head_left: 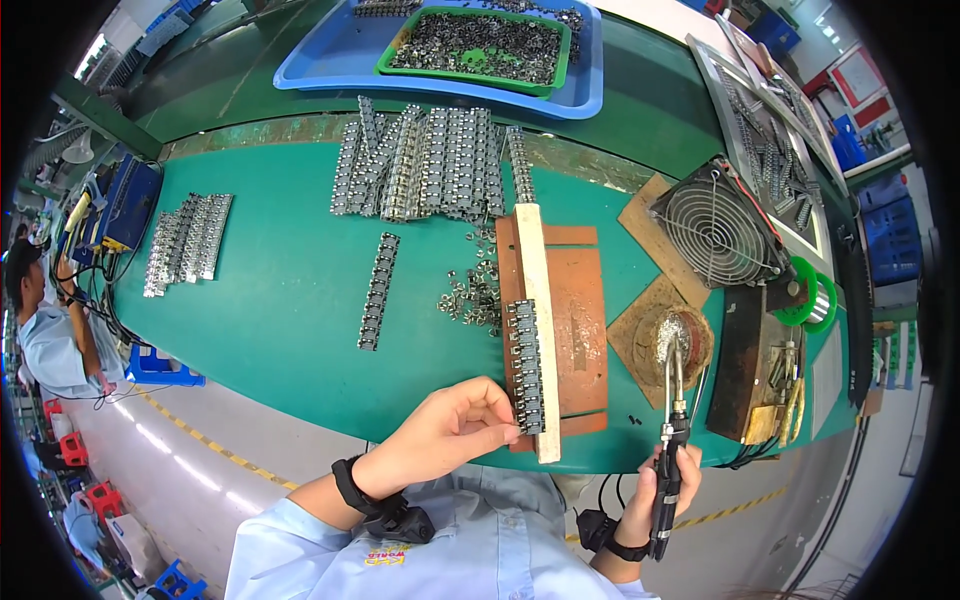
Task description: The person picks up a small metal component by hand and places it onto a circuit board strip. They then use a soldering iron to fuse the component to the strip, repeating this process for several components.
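Note:
My left hand (455, 425) is closed in a pinch at the near end of a strip of black components (527, 370). Its fingertips meet the strip's edge; whatever is between them is too small to make out. The strip lies along a pale wooden bar (545, 350) on a brown board (583, 340). In my right hand (665, 485) is a soldering iron (676, 430) with a black handle, its metal tip reaching into a round, crusted tip-cleaning dish (692, 352). Small metal clips (472, 295) lie scattered left of the board. One more strip (379, 290) rests apart on the green mat.
Stacked strips (440, 165) stand behind, with another group (188, 243) at left. A blue tray (310, 75) holds a green tray of small parts (480, 50). At right are a fan (718, 235), a solder spool (815, 295) and a metal box (745, 365). A co-worker (55, 320) sits far left.

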Demonstrator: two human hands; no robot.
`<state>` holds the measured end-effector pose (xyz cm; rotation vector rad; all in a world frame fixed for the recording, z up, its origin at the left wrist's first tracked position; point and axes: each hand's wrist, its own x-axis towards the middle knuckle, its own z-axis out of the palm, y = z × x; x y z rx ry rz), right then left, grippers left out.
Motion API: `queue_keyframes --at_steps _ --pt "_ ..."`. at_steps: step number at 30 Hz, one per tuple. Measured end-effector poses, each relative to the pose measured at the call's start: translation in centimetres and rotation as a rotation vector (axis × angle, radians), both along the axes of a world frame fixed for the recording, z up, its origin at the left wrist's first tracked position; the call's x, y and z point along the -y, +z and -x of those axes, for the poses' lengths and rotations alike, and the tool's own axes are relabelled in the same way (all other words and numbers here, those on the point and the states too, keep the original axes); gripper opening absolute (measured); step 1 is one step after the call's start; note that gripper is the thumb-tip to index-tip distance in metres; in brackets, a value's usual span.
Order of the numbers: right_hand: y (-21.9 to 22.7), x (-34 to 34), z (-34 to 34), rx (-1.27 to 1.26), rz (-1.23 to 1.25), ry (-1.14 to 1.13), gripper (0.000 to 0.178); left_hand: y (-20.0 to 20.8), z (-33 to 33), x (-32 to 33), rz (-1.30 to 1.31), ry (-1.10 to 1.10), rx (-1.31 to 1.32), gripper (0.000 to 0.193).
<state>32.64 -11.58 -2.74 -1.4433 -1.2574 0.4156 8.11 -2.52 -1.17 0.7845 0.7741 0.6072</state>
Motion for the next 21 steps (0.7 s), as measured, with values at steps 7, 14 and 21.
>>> queue_keyframes --at_steps 7,14,21 --pt "0.4 -1.8 4.4 -0.396 -0.015 0.422 0.031 0.4 -0.1 -0.2 -0.015 -0.029 -0.024 0.009" --pt "0.4 -5.2 5.4 0.103 -0.090 0.507 0.026 0.8 -0.3 0.0 -0.097 0.052 -0.081 0.016" --pt "-0.1 -5.2 5.3 0.085 -0.117 0.447 0.026 2.1 -0.9 0.0 -0.484 0.062 -0.263 0.017"
